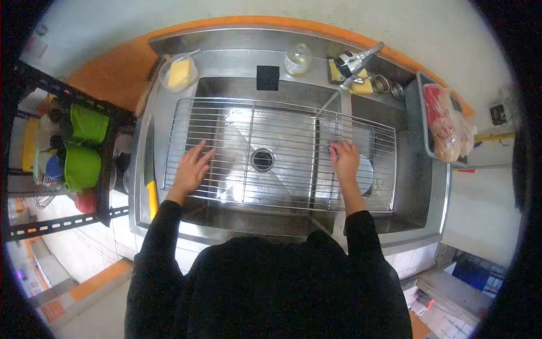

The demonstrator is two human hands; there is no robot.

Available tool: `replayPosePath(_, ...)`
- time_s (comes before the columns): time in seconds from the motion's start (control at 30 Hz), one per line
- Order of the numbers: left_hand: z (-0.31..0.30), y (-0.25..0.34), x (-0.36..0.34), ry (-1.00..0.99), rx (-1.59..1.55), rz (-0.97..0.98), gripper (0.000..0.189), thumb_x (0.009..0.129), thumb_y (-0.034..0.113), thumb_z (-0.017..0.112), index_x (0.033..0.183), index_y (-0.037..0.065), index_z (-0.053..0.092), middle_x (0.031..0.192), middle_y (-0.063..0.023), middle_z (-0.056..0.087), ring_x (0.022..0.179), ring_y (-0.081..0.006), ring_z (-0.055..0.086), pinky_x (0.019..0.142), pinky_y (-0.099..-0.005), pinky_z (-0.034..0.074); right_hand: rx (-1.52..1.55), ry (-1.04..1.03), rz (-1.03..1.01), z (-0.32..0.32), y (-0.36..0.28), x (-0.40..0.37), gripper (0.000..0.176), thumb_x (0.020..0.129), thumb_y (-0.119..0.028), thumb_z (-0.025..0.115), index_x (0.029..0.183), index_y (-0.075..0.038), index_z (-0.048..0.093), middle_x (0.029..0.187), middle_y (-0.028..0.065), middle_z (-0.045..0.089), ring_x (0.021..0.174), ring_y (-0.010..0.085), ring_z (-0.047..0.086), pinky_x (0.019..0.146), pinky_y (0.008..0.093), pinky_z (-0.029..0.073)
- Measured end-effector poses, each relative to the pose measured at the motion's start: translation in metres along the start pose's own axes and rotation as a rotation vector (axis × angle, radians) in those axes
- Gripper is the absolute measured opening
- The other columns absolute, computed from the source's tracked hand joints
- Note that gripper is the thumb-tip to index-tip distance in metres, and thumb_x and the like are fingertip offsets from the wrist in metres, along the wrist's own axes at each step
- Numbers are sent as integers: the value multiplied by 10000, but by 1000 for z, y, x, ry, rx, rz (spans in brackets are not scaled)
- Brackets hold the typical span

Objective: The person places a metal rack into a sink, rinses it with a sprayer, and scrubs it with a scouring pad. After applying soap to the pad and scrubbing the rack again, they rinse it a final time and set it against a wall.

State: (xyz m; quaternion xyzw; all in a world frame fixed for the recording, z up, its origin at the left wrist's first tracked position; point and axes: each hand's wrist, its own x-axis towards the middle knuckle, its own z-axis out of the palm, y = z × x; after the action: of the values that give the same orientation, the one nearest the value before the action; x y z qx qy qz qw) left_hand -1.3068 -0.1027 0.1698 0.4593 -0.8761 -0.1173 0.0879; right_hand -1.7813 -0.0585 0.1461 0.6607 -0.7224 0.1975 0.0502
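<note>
A wire rack (248, 151) lies across the two basins of a stainless steel sink (220, 217). On the rack's left part rests my left hand (193, 169), its fingers spread and holding nothing. My right hand (346, 163) is over the right part of the rack with fingertips pinched together. Something small and dark shows at those fingertips, too small to name. Through the wires, a drain (262, 160) is visible in the left basin, and a pale rounded item (366, 169) sits in the right basin, partly hidden by my right hand.
A knife (151, 189) with a yellow handle lies on the left rim. Behind the basins are a bowl with a yellow block (180, 73), a glass jar (297, 60) and the faucet (354, 63). A grey bin (424, 118) holds bagged items at right; green containers (82, 166) fill the left shelf.
</note>
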Motion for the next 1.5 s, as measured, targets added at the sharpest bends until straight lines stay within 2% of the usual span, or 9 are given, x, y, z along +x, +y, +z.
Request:
replayPosePath(0.33, -13, -37, -18, 47, -98, -21, 488, 896, 259, 509, 1371, 170, 442, 1454, -163, 309, 1259, -380, 364, 1056, -479, 278, 344, -11, -180, 32, -120, 51, 179, 799, -144, 640, 969, -88, 647, 996, 89, 589, 964, 310, 542, 819, 432, 453)
replayPosePath(0.77, 5, -49, -19, 21, 0, -23, 533, 814, 181, 516, 1334, 111, 421, 1428, -170, 312, 1250, -409, 328, 1060, -505, 255, -42, 122, 193, 49, -4, 38, 135, 806, -183, 606, 866, -92, 685, 941, 80, 618, 882, 292, 562, 757, 425, 482)
replayPosePath(0.83, 0, -44, -15, 20, -21, -21, 546, 797, 165, 515, 1332, 107, 422, 1426, -174, 314, 1249, -410, 328, 1060, -507, 257, 250, -203, 264, 33, -53, 41, 143, 808, -175, 611, 889, -77, 678, 958, 107, 614, 924, 311, 561, 787, 408, 479)
replayPosePath(0.9, -2, -44, -17, 0, -28, -23, 556, 784, 158, 518, 1330, 105, 424, 1425, -175, 316, 1249, -410, 327, 1060, -509, 257, 356, 58, -68, 48, -100, 26, 149, 799, -154, 624, 910, -65, 669, 939, 129, 610, 948, 320, 565, 800, 397, 474)
replayPosePath(1.0, 2, -50, -17, -12, -19, -2, 564, 768, 152, 530, 1322, 106, 433, 1419, -176, 323, 1247, -408, 332, 1056, -509, 265, 516, 175, -24, 22, -109, 30, 150, 790, -133, 633, 918, -61, 664, 928, 142, 614, 949, 323, 573, 810, 397, 473)
replayPosePath(1.17, -14, -48, -11, -92, 31, 0, 584, 723, 107, 567, 1297, 102, 457, 1387, -182, 360, 1223, -393, 379, 1031, -490, 316, 229, 395, 353, -1, 39, 37, 197, 786, -142, 617, 951, -41, 651, 1010, 161, 619, 936, 355, 564, 813, 434, 441)
replayPosePath(1.27, -41, -23, 18, -317, 285, -116, 634, 675, 117, 615, 1288, 92, 454, 1354, -181, 393, 1195, -380, 409, 1021, -478, 340, 36, 424, 596, -2, 111, 28, 215, 786, -180, 637, 943, -35, 658, 977, 167, 626, 924, 355, 572, 821, 435, 448)
replayPosePath(1.33, -24, 12, 41, -63, 146, -85, 657, 687, 161, 645, 1310, 99, 446, 1389, -174, 373, 1245, -374, 376, 1046, -479, 314, 11, 305, 766, -8, 125, 19, 267, 786, -207, 661, 975, -18, 657, 986, 185, 626, 920, 363, 575, 856, 431, 451)
replayPosePath(1.5, 41, 182, 97, -177, 23, 256, 747, 797, 500, 623, 1425, 195, 358, 1518, -148, 215, 1399, -358, 187, 1108, -516, 192, 110, 164, 216, 33, 61, 17, 251, 754, -180, 669, 956, -32, 647, 956, 145, 621, 875, 341, 561, 777, 440, 448)
